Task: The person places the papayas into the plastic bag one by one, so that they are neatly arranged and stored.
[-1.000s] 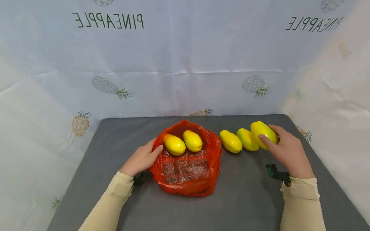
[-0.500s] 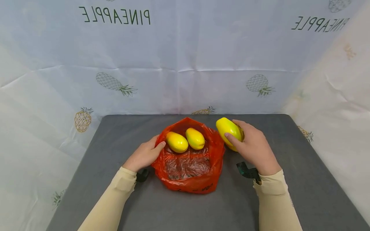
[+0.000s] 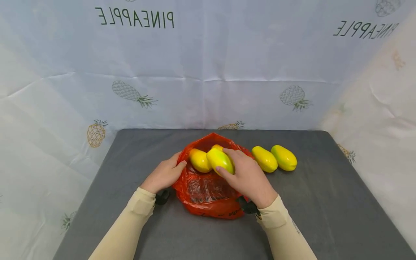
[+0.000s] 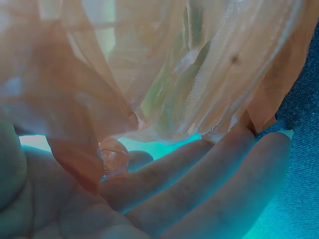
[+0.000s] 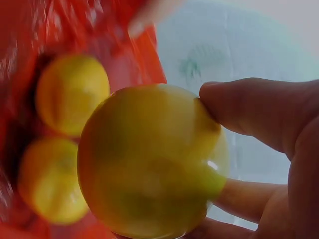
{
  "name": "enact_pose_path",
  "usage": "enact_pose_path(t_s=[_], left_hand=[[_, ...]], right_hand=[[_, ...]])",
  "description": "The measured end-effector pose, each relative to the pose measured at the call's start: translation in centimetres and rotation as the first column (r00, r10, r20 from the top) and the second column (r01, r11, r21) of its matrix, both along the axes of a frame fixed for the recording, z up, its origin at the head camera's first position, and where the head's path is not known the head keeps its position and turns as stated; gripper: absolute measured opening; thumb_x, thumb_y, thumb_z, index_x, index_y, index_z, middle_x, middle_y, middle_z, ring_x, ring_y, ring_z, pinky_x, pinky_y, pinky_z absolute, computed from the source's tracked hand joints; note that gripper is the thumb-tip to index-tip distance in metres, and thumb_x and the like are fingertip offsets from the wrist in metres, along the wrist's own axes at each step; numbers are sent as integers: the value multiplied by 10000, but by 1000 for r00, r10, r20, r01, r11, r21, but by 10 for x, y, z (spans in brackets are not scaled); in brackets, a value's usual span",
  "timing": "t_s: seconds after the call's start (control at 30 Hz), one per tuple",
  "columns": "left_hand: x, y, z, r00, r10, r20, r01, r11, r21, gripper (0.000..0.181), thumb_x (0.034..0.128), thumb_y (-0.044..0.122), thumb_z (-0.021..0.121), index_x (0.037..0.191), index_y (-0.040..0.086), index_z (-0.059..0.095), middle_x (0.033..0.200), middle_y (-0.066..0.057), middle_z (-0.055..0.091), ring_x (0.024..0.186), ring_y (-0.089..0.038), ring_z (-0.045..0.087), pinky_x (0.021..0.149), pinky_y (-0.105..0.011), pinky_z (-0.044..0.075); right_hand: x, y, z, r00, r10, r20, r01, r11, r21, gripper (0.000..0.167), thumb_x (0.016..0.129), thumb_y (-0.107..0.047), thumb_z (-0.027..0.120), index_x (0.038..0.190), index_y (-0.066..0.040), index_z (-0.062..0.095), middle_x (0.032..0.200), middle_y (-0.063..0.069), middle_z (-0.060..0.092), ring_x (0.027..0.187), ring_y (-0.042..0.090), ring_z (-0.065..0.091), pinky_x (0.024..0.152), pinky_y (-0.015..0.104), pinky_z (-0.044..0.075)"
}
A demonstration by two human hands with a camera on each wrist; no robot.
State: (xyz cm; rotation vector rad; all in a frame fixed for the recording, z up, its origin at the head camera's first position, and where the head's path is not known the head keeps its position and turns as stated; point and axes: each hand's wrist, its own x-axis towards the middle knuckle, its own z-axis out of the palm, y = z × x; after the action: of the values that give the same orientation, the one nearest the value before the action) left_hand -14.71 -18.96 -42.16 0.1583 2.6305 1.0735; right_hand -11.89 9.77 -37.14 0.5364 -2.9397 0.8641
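Observation:
My left hand (image 3: 164, 174) holds the left rim of a red plastic bag (image 3: 211, 208), thumb inside and fingers outside. In the left wrist view, its fingers (image 4: 199, 194) stretch under the thin bag (image 4: 149, 64). Over the mouth of the bag, my right hand (image 3: 250, 175) grips a glossy yellow-green mango (image 3: 220, 161). The right wrist view shows thumb and fingers around this mango (image 5: 149, 159). Inside the bag lie two more mangoes; one mango (image 3: 199, 160) shows at the left, and the other mango (image 3: 217, 147) is mostly hidden behind the held one.
To the right of the bag, a yellow mango (image 3: 264, 159) and a greener mango (image 3: 284, 157) lie side by side on the grey table (image 3: 325, 202). A white cloth printed with pineapples (image 3: 253, 54) hangs behind the table.
My right hand has carried its mango leftward from the right side of the table, past the two lying there, to over the bag. The left hand keeps its hold on the rim.

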Motion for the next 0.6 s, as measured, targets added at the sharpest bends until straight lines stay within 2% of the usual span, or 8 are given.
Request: enact_pose_path(t_s=[0.2,0.43,0.6], left_hand=[[0,1,-2,1000,11,-3,-11,1000,0,641,1149,437,453,1712,161,317,1625,-130,553,1273,-310,695,1117,-587,542],[0,2,-2,1000,10,-4,-10,1000,8,636,1147,406,469,1703,134,328,1627,-135,550,1318,-336,672,1128,-599,534],[0,2,-2,1000,10,-3,-10,1000,13,632,1144,407,475,1698,136,336,1605,-132,571,1261,-320,692,1112,-590,548]], right_hand=[[7,-27,-13,998,60,8,-61,997,38,670,999,-471,758,1543,-122,582,1437,57,696,1044,198,693,907,402,609],[12,-42,-22,994,105,8,-105,993,52,611,981,-440,787,1473,-115,627,1302,49,740,1010,195,691,917,425,610],[14,-48,-28,991,132,-3,-131,990,53,565,975,-407,797,1433,-113,644,1217,41,743,958,181,671,890,410,598]])
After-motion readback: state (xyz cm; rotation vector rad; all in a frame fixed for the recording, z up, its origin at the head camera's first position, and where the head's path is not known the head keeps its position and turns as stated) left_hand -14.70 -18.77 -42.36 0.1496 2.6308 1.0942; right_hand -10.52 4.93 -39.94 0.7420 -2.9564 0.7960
